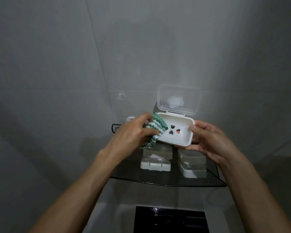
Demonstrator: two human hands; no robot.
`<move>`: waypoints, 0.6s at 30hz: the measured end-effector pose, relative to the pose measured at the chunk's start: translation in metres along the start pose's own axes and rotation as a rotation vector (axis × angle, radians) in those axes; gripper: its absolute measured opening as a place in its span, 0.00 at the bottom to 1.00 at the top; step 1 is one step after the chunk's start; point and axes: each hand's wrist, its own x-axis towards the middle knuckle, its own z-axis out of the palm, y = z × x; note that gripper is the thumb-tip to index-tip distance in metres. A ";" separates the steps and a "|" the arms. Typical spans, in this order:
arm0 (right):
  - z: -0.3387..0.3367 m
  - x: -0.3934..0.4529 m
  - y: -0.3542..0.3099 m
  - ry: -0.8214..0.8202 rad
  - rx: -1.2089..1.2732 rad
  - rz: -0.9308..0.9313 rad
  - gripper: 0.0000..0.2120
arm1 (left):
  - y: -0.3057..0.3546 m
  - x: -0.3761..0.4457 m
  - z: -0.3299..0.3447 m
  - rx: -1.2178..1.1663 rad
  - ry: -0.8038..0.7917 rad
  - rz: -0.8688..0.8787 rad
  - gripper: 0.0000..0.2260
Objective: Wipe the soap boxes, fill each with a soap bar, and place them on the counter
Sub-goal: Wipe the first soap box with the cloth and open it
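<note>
The left hand pinched a green-striped cloth inside an open white soap box; right hand fingers gripped its end.

No text, label, brand or number can be read anywhere. The pale sticker on the clear lid, above the right hand, shows only a blurred shape without legible writing.
</note>
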 end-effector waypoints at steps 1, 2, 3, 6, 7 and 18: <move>0.000 0.001 0.001 0.008 0.001 0.012 0.13 | -0.001 0.000 0.000 -0.027 -0.016 -0.003 0.12; 0.001 0.002 0.003 0.016 0.004 0.024 0.13 | -0.003 0.000 -0.002 0.007 -0.040 0.001 0.11; 0.001 0.002 0.004 0.024 0.007 0.035 0.13 | -0.004 -0.001 -0.004 0.019 -0.056 -0.017 0.10; 0.001 0.003 0.009 0.051 0.014 0.048 0.13 | -0.009 -0.002 -0.013 0.004 0.098 -0.085 0.11; 0.001 0.004 0.011 0.057 0.020 0.048 0.12 | -0.009 -0.002 -0.015 0.001 0.185 -0.097 0.12; 0.016 0.004 0.016 0.034 0.017 -0.008 0.09 | 0.011 0.018 0.010 0.043 0.217 -0.196 0.11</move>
